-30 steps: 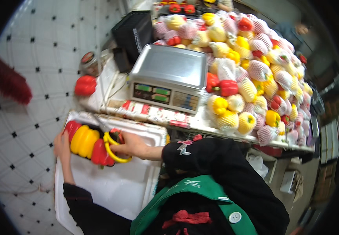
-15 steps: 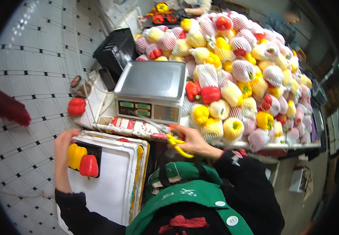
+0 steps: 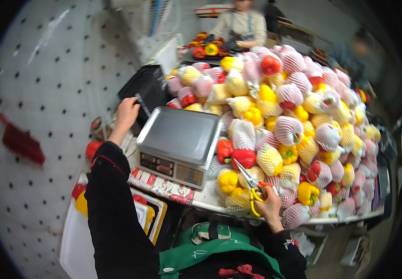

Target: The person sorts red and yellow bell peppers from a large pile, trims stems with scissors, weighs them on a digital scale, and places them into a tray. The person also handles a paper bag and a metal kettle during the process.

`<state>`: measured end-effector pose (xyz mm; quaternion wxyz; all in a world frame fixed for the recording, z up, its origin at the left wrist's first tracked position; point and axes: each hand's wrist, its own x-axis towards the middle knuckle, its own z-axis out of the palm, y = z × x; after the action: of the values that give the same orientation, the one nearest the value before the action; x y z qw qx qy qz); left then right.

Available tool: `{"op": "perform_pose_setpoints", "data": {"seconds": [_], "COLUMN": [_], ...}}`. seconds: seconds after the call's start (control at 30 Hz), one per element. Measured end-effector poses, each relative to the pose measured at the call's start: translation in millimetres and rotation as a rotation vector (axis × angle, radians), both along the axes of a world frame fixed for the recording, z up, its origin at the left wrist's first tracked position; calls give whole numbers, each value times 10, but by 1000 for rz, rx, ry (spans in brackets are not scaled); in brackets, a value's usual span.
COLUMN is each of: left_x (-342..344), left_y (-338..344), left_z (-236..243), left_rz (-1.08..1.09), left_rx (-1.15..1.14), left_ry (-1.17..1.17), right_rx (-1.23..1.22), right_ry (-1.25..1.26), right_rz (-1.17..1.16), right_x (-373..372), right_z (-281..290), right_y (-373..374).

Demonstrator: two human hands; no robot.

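My left hand (image 3: 127, 114) reaches past the scale to a stack of black trays (image 3: 150, 88), its fingers closed at the near edge of a tray. In my right hand (image 3: 269, 204) is a pair of scissors (image 3: 253, 187) with yellow and red handles, the silver blades apart and pointing up and left over the peppers. Close to the blades lies a bare red bell pepper (image 3: 243, 158). The digital scale (image 3: 180, 135) stands between my hands, its metal plate bare. My left sleeve partly hides the white foam box (image 3: 74, 242) and a yellow bell pepper (image 3: 82, 203).
A large heap of red and yellow bell peppers (image 3: 298, 125), many in foam net sleeves, covers the table. One red bell pepper (image 3: 92, 149) and a jar (image 3: 100, 128) sit left of the scale. A co-worker (image 3: 242, 28) stands across the table. A red brush (image 3: 23, 142) is at far left.
My left hand has gone from the foam box up to the black trays. My right hand has moved right with the scissors, which now point over the peppers. The view has shifted.
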<state>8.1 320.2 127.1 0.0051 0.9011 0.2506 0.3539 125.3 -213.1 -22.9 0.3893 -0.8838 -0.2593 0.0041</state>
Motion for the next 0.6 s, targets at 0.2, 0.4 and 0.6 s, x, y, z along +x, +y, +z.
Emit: {"op": "perform_pose_setpoints", "data": {"seconds": [0.2,0.4,0.6], "left_x": [490,805,842], "left_y": [644,1093,1220], "left_z": [-93,-329,-294], "left_rz": [324,426,327], "left_rx": [208,241,183], "left_ry": [119,273,273], "right_rx": [40,9,47], "right_ry": [66,26,10], "right_rz": [-93,-168,-208], "right_x": [-55,-87,-74], "right_z": [197,77,-8], "right_y": [91,75,128]}}
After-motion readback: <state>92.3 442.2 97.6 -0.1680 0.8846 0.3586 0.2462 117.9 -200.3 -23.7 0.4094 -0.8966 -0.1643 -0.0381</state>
